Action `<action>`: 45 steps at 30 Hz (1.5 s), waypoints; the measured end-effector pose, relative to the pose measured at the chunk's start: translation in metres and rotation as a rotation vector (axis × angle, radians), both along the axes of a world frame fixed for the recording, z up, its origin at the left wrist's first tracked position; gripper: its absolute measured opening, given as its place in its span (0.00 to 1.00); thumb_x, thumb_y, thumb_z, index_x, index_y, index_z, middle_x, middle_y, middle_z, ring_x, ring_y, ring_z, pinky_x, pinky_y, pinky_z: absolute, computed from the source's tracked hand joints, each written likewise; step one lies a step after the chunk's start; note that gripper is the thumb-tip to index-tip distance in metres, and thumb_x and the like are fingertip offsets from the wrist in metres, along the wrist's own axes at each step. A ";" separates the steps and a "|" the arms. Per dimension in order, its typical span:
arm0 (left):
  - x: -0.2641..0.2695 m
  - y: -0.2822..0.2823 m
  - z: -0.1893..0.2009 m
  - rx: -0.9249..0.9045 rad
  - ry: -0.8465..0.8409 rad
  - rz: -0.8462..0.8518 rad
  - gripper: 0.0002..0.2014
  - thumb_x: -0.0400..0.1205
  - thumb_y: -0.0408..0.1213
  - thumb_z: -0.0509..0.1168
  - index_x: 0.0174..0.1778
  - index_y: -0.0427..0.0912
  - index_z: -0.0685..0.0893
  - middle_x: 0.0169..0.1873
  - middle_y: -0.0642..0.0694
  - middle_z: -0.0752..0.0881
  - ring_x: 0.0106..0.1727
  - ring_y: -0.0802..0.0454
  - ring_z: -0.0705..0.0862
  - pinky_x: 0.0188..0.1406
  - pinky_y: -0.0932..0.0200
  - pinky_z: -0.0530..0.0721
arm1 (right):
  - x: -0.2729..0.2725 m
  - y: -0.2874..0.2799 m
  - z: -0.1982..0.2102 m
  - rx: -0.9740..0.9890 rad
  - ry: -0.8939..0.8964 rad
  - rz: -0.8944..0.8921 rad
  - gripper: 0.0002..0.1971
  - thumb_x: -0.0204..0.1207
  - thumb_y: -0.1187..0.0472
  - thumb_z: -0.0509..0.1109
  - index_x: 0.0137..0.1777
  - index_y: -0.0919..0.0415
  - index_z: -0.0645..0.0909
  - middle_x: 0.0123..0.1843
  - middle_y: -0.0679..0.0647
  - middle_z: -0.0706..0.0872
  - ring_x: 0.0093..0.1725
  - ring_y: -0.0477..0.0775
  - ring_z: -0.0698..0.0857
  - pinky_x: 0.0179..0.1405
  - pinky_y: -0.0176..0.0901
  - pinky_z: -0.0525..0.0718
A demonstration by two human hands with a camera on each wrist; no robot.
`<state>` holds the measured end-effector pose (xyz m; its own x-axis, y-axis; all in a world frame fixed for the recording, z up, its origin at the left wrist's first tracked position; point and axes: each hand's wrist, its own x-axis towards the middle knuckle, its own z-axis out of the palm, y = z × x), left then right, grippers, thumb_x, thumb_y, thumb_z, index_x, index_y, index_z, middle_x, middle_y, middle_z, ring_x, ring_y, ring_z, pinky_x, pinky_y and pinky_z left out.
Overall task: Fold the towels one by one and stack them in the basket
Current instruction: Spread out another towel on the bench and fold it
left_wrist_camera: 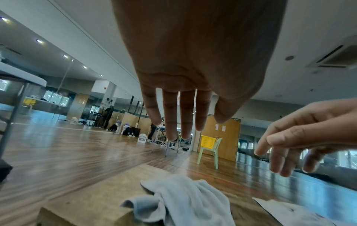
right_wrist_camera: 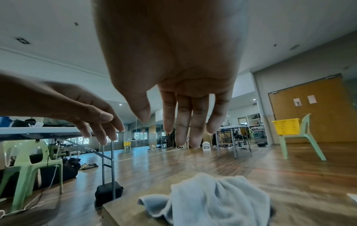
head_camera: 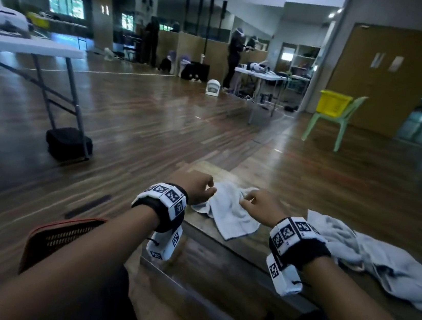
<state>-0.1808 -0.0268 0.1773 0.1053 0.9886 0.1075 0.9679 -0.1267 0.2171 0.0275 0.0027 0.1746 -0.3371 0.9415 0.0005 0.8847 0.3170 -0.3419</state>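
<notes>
A crumpled light grey towel (head_camera: 227, 213) lies on the low wooden table (head_camera: 241, 247), seen also in the left wrist view as the towel (left_wrist_camera: 185, 200) and in the right wrist view as the towel (right_wrist_camera: 216, 197). My left hand (head_camera: 198, 187) hovers above the towel's left part, fingers hanging straight and empty (left_wrist_camera: 177, 122). My right hand (head_camera: 258, 202) hovers over its right part, fingers likewise loose and holding nothing (right_wrist_camera: 187, 123). A red basket (head_camera: 60, 236) stands on the floor at lower left, partly hidden by my left forearm.
A heap of more grey towels (head_camera: 379, 262) lies on the table to the right. A white folding table (head_camera: 31, 47) with a black bag (head_camera: 68, 142) under it stands at left. A green chair (head_camera: 341, 120) bearing a yellow basket (head_camera: 334, 103) stands at far right. People stand far back.
</notes>
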 end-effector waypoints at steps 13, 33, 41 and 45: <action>0.019 0.073 -0.132 -0.151 0.124 -0.158 0.12 0.80 0.36 0.58 0.55 0.46 0.84 0.57 0.44 0.85 0.59 0.39 0.81 0.51 0.50 0.80 | -0.002 0.049 -0.126 -0.114 -0.181 0.028 0.21 0.79 0.47 0.61 0.69 0.52 0.76 0.69 0.50 0.81 0.67 0.54 0.79 0.60 0.48 0.78; 0.064 0.082 -0.198 0.109 0.244 -0.526 0.17 0.76 0.53 0.64 0.59 0.52 0.81 0.58 0.51 0.81 0.65 0.47 0.75 0.65 0.46 0.51 | 0.063 0.030 -0.191 0.355 -0.319 0.189 0.12 0.61 0.49 0.81 0.39 0.51 0.85 0.35 0.47 0.85 0.34 0.52 0.86 0.36 0.46 0.80; 0.093 0.067 -0.165 0.099 0.200 -0.500 0.09 0.82 0.40 0.58 0.56 0.51 0.79 0.56 0.54 0.82 0.67 0.53 0.73 0.66 0.48 0.46 | 0.098 0.006 -0.167 0.367 -0.172 0.090 0.02 0.71 0.57 0.70 0.39 0.54 0.81 0.35 0.48 0.87 0.32 0.53 0.85 0.38 0.47 0.78; 0.101 0.081 -0.118 0.169 0.158 -0.438 0.11 0.80 0.34 0.58 0.57 0.50 0.77 0.52 0.52 0.85 0.66 0.52 0.74 0.65 0.48 0.46 | 0.115 0.015 -0.104 0.405 -0.090 -0.029 0.08 0.75 0.56 0.61 0.41 0.55 0.81 0.38 0.50 0.88 0.37 0.56 0.85 0.44 0.47 0.72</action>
